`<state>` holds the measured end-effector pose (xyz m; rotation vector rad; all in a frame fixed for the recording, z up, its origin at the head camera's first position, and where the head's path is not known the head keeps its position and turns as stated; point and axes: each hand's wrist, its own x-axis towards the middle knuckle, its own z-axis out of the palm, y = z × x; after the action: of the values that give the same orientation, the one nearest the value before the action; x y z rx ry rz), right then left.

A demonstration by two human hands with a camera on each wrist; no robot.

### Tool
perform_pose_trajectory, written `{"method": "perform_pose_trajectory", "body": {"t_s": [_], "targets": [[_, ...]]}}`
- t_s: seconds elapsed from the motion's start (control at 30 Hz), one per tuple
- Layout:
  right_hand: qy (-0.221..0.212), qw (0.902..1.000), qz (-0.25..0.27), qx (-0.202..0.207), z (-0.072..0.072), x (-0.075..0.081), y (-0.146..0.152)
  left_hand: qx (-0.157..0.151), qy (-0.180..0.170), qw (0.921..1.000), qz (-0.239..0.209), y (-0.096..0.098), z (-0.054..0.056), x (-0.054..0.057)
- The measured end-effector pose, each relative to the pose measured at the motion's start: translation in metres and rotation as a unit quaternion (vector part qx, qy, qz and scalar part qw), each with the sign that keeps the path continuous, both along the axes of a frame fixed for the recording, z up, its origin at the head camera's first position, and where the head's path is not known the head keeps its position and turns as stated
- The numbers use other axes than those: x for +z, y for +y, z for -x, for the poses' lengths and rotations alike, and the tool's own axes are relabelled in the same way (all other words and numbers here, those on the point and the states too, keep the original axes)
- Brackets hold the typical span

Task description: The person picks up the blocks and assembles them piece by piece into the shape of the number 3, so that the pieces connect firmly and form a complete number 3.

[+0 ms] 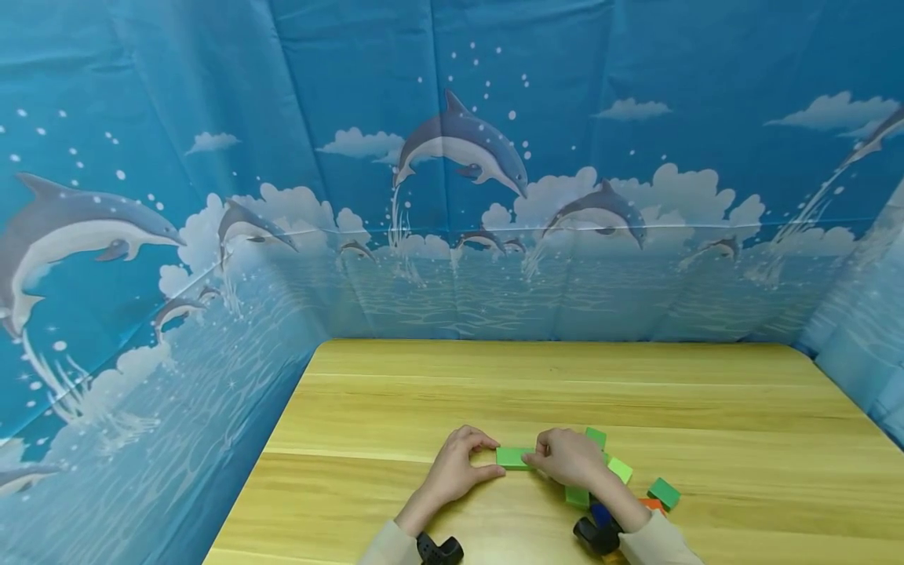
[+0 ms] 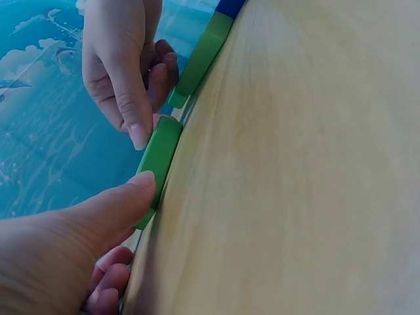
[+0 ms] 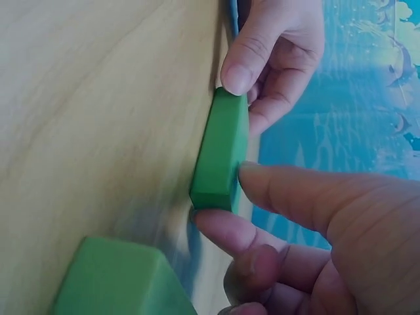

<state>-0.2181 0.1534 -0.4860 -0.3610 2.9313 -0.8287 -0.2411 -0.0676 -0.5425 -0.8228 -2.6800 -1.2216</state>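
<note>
A long green wooden block (image 1: 512, 458) lies flat on the table in front of the person. At its left end, my left hand (image 1: 455, 471) holds it, the thumb on the near side as the left wrist view shows. My right hand (image 1: 574, 458) is at the other end and pinches the block (image 3: 220, 151) between thumb and index finger, its remaining fingers curled. Right beside the right hand, a green block (image 1: 577, 497) and a light green block (image 1: 620, 470) lie loose, partly covered by that hand and forearm.
More blocks lie to the right: a dark green one (image 1: 664, 493), an orange one (image 1: 653, 504) and a blue one (image 1: 601, 515), some under the right forearm. The wooden table (image 1: 424, 392) is bordered by a dolphin-print cloth (image 1: 438, 306). Black wrist devices (image 1: 441, 551) sit on both wrists.
</note>
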Motion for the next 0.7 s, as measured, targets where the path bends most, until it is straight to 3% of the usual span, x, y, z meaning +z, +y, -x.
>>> {"method": "perform_pose_trajectory", "body": {"t_s": [0.4,0.7], "targets": [[0.011,0.9988,0.005,-0.048,0.004,0.013,0.044,-0.003,-0.002,0.9998,-0.017,-0.002,0.001,-0.003],[0.006,0.9953,-0.04,-0.088,0.001,0.018,0.073,-0.007,-0.009,0.9993,-0.035,-0.003,0.002,-0.002]]}}
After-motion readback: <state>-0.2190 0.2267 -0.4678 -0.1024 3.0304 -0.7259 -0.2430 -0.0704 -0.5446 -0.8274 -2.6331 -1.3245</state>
